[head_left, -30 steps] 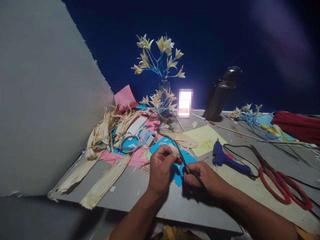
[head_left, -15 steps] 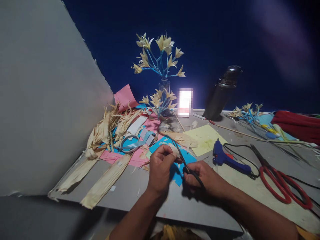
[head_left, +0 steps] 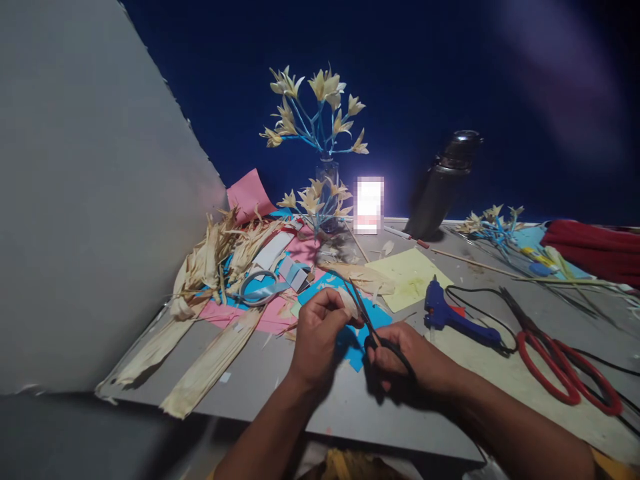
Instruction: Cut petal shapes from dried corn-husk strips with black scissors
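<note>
Between the thumb and fingers of my left hand (head_left: 323, 333) a small pale piece of dried corn husk (head_left: 349, 303) is pinched; much of it is hidden by the fingers. My right hand (head_left: 400, 350) grips black-handled scissors (head_left: 367, 313), whose slim blades point up and left and stand slightly apart beside the husk piece. Below both hands lies a blue paper sheet (head_left: 356, 357) strewn with husk scraps. A longer husk strip (head_left: 363, 277) rests just behind them, partly over a yellow paper sheet (head_left: 413, 277).
To the right lie a blue glue gun (head_left: 457, 323) and large red-handled scissors (head_left: 550, 367). Husks (head_left: 215, 253), a tape roll (head_left: 260, 288) and pink paper crowd the left. Behind stand a glass vase (head_left: 327, 173) of husk flowers, a bright pixelated rectangle and a dark flask (head_left: 440, 187).
The blades of the black-handled scissors have opened wider, and their handle has swung a little to the right. My left hand keeps its pinch, nearly unmoved.
</note>
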{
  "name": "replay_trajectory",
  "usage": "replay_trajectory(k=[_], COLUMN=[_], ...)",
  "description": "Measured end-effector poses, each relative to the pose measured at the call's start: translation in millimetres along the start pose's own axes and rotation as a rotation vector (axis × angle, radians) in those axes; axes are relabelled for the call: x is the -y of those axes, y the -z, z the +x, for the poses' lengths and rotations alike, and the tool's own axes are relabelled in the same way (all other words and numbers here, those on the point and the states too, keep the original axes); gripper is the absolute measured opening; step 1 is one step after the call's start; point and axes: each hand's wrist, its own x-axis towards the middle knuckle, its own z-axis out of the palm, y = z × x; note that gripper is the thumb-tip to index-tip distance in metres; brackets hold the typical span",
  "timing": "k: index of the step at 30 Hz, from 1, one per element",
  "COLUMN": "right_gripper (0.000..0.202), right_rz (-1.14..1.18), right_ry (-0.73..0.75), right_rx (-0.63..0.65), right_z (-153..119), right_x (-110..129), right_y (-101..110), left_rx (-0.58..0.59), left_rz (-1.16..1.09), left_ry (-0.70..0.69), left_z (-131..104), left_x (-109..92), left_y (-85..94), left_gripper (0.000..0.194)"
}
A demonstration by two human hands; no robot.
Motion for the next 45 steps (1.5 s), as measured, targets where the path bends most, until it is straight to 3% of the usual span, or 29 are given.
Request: replay_trajectory(k=[4,31,45], right_gripper=[0.061,0.063,0.065], right_rz=[0.011,-0.037,-0.036], right_ry=[0.002,0.015,0.026], right_rx=[0.033,0.043,0.057], right_z=[-1,-1,-1], right_x=[-4,-3,-2], right_y=[3,3,4], left_rx=[0.083,0.142,0.199], left_rz=[0.023,0.119,0.038], left_ry=[0.057,0.012,0.037], left_z=[0,-3,-2], left_x=[-2,-13,-11], left_y=[4.4,6.9,12.0], left_gripper=[0.012,0.008,0.009])
